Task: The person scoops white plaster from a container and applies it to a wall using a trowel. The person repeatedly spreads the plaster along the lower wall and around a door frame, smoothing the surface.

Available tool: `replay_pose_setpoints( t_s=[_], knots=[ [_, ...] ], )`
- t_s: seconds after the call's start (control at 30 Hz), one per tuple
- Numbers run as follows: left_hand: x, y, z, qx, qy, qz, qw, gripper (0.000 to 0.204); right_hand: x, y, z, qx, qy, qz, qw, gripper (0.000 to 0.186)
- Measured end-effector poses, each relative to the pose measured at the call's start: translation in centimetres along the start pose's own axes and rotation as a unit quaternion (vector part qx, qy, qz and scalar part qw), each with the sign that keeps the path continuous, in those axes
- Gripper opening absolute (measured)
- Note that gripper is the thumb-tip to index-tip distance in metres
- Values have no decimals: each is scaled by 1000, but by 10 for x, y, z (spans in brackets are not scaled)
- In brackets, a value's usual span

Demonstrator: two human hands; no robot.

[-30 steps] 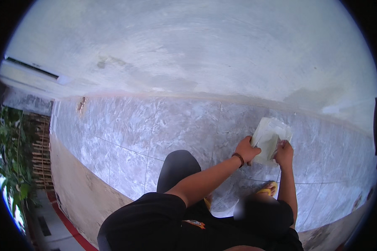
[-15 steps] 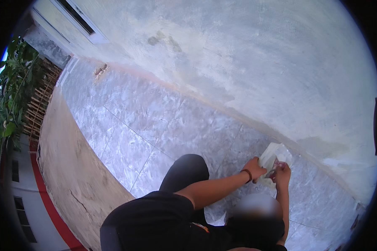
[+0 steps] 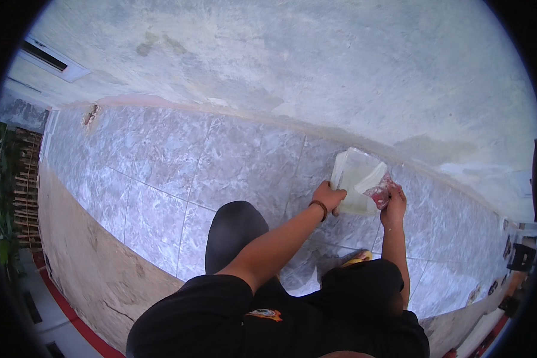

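My left hand [image 3: 329, 197] grips the near left edge of a translucent, pale plastic container [image 3: 355, 170], its thumb over the rim. The container is tilted above the tiled floor, near the foot of the wall. At its right side my right hand [image 3: 394, 206] is closed on a crumpled red-and-white piece [image 3: 377, 192], cloth or thin plastic, which I cannot tell apart. That piece lies against the container's right edge. Some of the right fingers are hidden behind it. A brown bracelet [image 3: 320, 210] circles my left wrist.
Grey marbled tiles [image 3: 155, 161] cover the floor around me. A stained plaster wall [image 3: 292, 65] rises beyond the hands. My bent knee [image 3: 238, 224] is left of my left forearm. A bare concrete strip [image 3: 95, 238] borders the tiles. Dark objects [image 3: 522, 258] stand at the far right.
My view has turned, shifting the wall and floor. The container shows more of its broad face now. Both hands keep their hold, and the red-and-white piece is at its right edge.
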State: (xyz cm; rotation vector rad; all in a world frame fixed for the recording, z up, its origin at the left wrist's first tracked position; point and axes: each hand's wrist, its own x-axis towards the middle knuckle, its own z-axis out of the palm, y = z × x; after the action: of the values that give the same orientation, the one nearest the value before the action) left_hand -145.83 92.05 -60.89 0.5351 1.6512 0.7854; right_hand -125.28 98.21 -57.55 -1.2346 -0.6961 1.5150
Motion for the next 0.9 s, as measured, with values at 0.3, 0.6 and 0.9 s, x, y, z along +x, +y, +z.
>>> replay_pose_setpoints(
  t_s=[0.3, 0.6, 0.9],
  knots=[
    [3, -3, 6, -2, -17, 25, 1000, 62, -28, -21, 16, -254, 32, -80, 963, 14],
    [5, 1, 7, -63, -72, -13, 995, 52, -31, -40, 17, -101, 45, 14, 994, 19],
    [17, -4, 4, -72, -12, -11, 997, 51, 10, 10, 4, 193, -54, 82, 976, 29]
  ],
)
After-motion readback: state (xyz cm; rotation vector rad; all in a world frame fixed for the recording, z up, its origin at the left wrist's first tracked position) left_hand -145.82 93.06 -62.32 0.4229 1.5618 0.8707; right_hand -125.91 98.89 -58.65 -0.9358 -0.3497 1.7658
